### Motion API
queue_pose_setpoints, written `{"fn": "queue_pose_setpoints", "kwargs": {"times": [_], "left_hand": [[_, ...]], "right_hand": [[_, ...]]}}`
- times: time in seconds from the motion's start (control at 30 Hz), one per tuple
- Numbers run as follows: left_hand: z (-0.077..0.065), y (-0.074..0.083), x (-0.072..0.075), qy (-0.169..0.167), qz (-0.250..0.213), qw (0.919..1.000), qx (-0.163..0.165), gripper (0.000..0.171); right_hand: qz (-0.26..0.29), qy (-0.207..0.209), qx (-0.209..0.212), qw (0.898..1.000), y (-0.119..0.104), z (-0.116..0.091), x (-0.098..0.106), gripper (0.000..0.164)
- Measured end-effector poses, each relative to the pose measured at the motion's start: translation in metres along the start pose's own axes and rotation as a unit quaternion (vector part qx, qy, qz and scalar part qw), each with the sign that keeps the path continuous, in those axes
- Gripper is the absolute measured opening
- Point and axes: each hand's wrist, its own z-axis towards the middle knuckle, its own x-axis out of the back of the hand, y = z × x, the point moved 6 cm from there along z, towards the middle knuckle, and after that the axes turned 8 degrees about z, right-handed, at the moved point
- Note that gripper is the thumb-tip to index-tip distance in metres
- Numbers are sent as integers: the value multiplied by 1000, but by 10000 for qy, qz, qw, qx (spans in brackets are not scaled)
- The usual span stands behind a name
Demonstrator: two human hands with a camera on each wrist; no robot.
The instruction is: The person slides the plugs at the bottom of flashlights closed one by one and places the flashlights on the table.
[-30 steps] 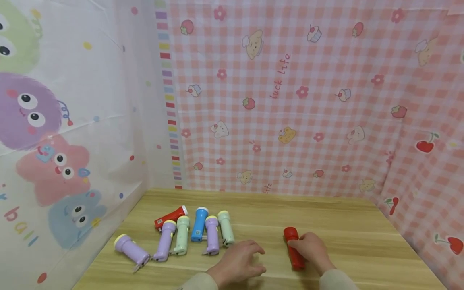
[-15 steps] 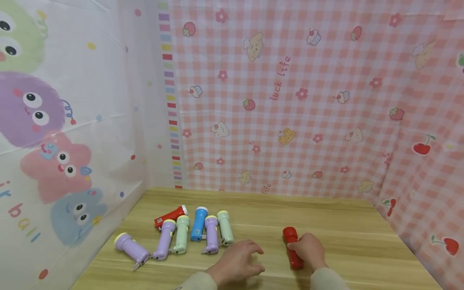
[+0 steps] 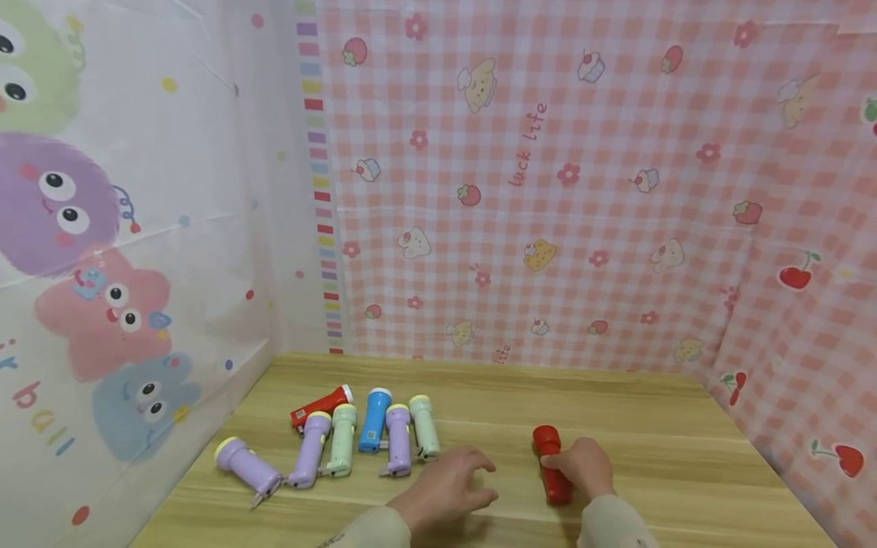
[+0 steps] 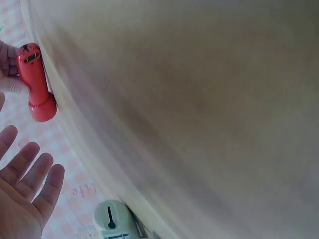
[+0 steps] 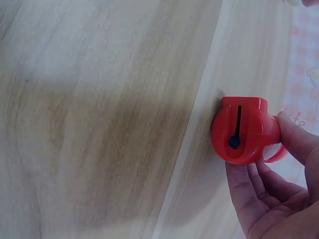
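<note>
Red flashlight (image 3: 556,484), pinched by the right hand's (image 3: 586,467) thumb and fingers, has barely shifted; I judge the handling steady. It's at the tabletop (image 3: 617,407), right of the left hand (image 3: 447,487), loosely spread and empty.

There's a lane of wooden tabletop (image 3: 514,426) between the left hand (image 3: 448,487) and the held red flashlight (image 3: 554,481); leftward, seven flashlights (image 3: 342,445) clog the way, gingham curtain (image 3: 521,209) walling the back!
</note>
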Motion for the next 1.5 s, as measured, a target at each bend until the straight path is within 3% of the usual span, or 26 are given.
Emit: {"fn": "queue_pose_setpoints", "kwargs": {"times": [0.4, 0.7, 0.93, 1.13, 1.5], "left_hand": [[11, -25, 18, 116, 79, 9985, 521, 29], [8, -53, 28, 324, 73, 9954, 904, 26], [4, -68, 36, 538, 31, 9924, 1106, 24], [4, -77, 43, 619, 145, 9908, 1195, 23], [9, -96, 51, 514, 191, 9862, 1565, 25]], "right_hand": [[-57, -105, -119, 9999, -1, 2, 3, 46], [-241, -2, -73, 9997, -2, 5, -1, 48], [-141, 79, -58, 9999, -4, 8, -4, 42], [-412, -4, -3, 9992, -7, 9, -8, 33], [-706, 54, 205, 9973, -14, 8, -9, 32]]}}
